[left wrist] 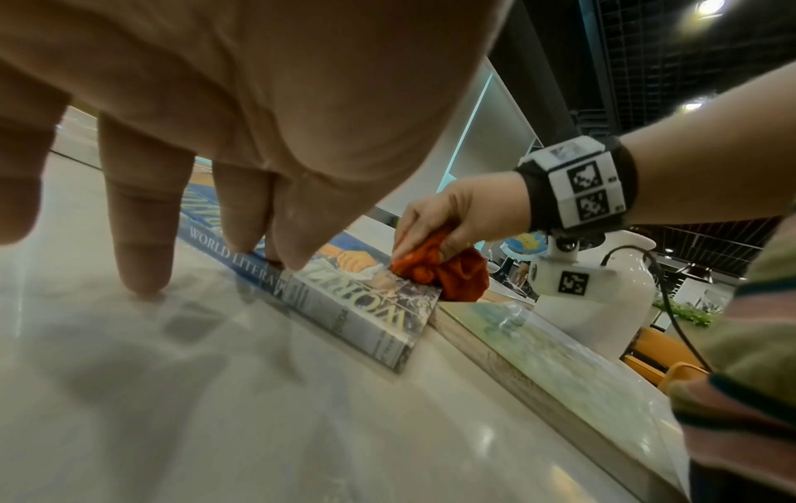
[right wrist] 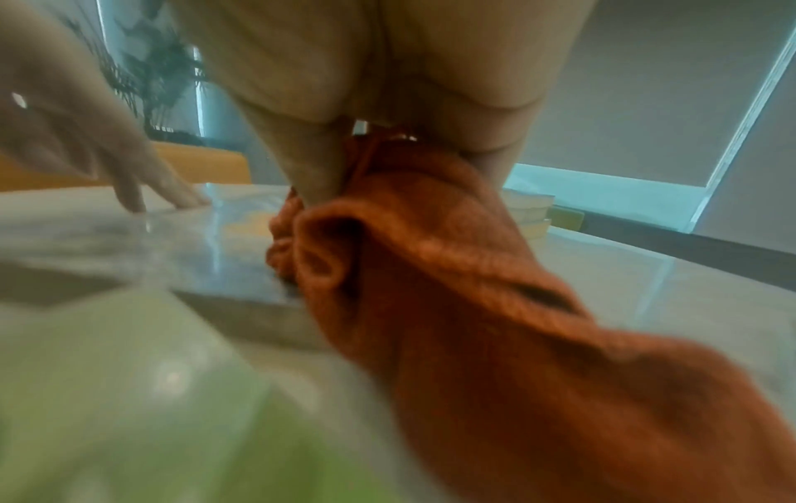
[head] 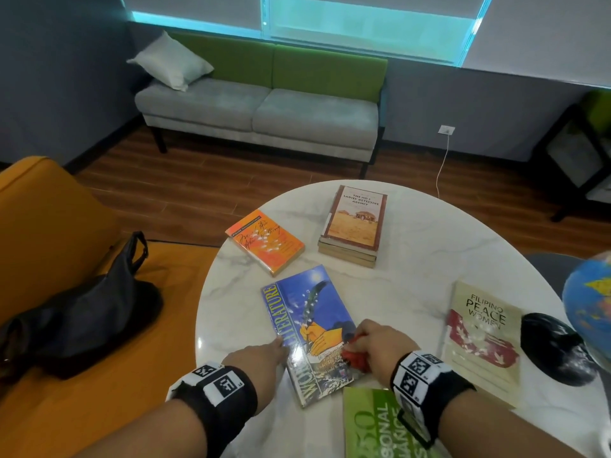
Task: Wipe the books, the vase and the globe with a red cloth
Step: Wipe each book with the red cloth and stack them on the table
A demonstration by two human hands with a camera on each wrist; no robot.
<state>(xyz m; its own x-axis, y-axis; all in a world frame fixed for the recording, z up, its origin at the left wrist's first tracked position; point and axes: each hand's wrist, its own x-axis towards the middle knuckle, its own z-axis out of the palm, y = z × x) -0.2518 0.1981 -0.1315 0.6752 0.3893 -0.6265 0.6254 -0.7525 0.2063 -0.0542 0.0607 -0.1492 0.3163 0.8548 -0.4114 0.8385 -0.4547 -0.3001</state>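
On a round marble table [head: 238, 312] in a lounge w/ a grey sofa [head: 261, 117], the right hand [head: 380, 342] grips a bunched red cloth [head: 355, 357] on the blue World Literature book [head: 314, 325], while the left hand [head: 258, 357], fingers straight, pins its spine edge, likely to stop it sliding. Other books lie nearby; the globe [head: 591, 302] is cut off at the frame's right, and the white vase [left wrist: 603, 306] shows only in the left wrist view.

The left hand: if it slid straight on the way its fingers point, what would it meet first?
Probably the right hand gripping the red cloth on the World Literature book. The left hand points across that cover, fingertips pressing its spine edge; depth is uncertain.
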